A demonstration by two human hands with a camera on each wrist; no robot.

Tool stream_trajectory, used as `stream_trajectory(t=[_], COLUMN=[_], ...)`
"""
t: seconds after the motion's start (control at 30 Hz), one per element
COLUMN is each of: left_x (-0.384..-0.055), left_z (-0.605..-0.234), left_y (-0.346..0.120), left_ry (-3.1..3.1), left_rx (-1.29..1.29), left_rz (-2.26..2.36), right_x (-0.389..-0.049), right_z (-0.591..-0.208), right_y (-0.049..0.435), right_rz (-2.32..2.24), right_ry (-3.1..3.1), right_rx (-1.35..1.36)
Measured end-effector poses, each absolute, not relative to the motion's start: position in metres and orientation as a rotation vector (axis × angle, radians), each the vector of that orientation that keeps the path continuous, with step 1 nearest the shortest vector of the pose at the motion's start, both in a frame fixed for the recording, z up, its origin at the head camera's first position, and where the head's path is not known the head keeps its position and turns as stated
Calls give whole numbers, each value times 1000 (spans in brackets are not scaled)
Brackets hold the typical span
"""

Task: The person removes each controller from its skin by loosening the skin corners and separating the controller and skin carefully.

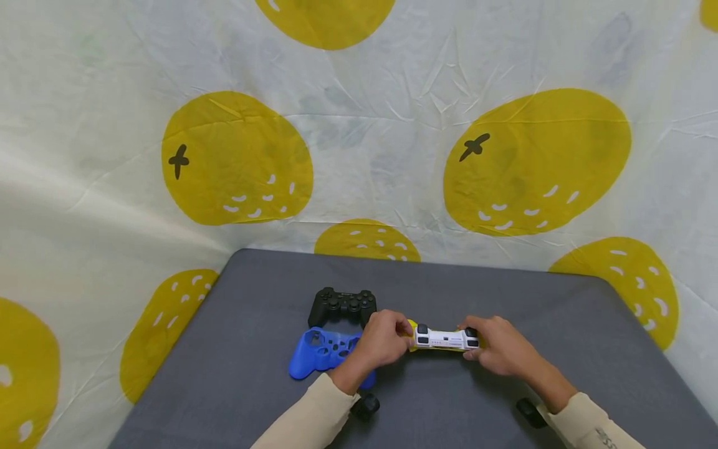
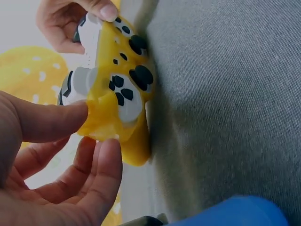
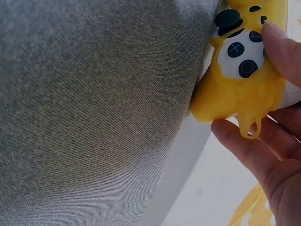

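Note:
A white game controller stands on the grey table with its trigger edge facing up, between my two hands. A yellow silicone cover wraps its button face and handles; the white back stays bare near the triggers. My left hand pinches the cover's edge at the left handle between thumb and fingertips. At the other end my right hand grips the covered controller, thumb by the face buttons and fingers behind. A small yellow loop sticks out of the cover there.
Left of the hands lies a blue silicone cover, partly hidden by my left forearm. Behind it sits a black game controller. A white cloth with yellow fruit prints hangs beyond the grey table's far edge.

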State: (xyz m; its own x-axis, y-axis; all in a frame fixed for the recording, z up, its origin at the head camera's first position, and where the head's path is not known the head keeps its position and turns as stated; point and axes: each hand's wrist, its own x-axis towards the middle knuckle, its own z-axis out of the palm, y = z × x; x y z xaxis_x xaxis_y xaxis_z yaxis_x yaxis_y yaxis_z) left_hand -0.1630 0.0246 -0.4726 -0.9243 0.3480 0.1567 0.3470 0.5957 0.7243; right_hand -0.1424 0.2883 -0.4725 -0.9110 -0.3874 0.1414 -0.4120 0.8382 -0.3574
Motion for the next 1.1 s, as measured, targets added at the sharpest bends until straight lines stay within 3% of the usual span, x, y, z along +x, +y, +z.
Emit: stream_trajectory(t=[0.57,0.8,1.1], left_x=[-159,-147,-139], left_z=[-479,-473,-480], left_y=[30,32,39], left_ry=[2791,2933,3266], left_rx=[569,664,1108], left_rz=[1348,1014,180], right_x=[-142,-144,-141], right_z=[-476,-475,-476], right_y=[289,288,289], right_rz=[548,551,574], right_ry=[-2887,-2882,-2896], right_rx=[671,682,672])
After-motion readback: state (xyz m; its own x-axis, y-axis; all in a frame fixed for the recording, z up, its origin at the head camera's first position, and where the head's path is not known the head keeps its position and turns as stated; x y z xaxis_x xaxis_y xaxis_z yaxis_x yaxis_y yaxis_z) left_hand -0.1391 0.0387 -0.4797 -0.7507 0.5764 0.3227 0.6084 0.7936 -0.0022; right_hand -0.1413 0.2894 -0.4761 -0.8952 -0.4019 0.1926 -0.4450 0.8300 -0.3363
